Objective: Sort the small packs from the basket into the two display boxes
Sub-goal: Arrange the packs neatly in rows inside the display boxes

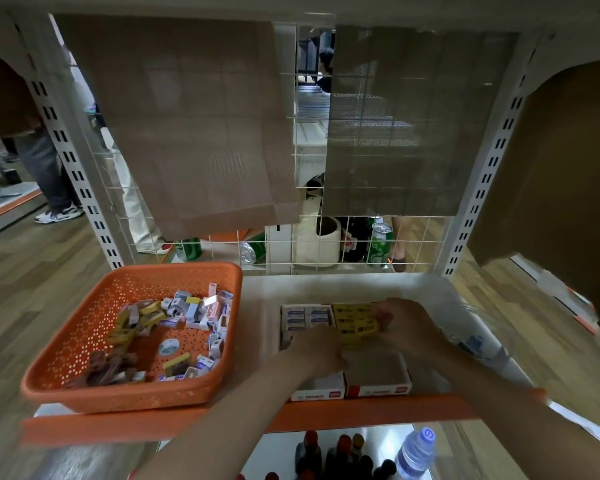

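Dark-capped bottles (329, 459) and a clear plastic water bottle with a blue cap (416, 452) stood nearest, below the orange front edge of the white shelf (361, 410). Over that edge both bare arms reached to the two red-and-white cardboard display boxes (378, 389), set side by side and touching, right of the orange perforated plastic basket (118, 398). The right hand (409, 323) pinched the right end of the small yellow packs (354, 318) filling the far part of the right box. The left hand (321, 344) lay curled at their near left corner, fingertips hidden, so whether it held a pack could not be told. White-and-blue packs (303, 317) filled the far part of the left box, and mixed packs (187, 313) lay loose in the basket.

Squeezed from two sides, the yellow rows could have buckled upward and spilled, perhaps over the shared wall into the white-and-blue side. The left forearm passed close to the basket's corner; a nudge might have pushed it off the shelf edge.

Each box ran long from front to back, open top upward, printed end toward the camera. The sorted packs lay flat, labels up, long axes left to right; those in the basket pointed every way.
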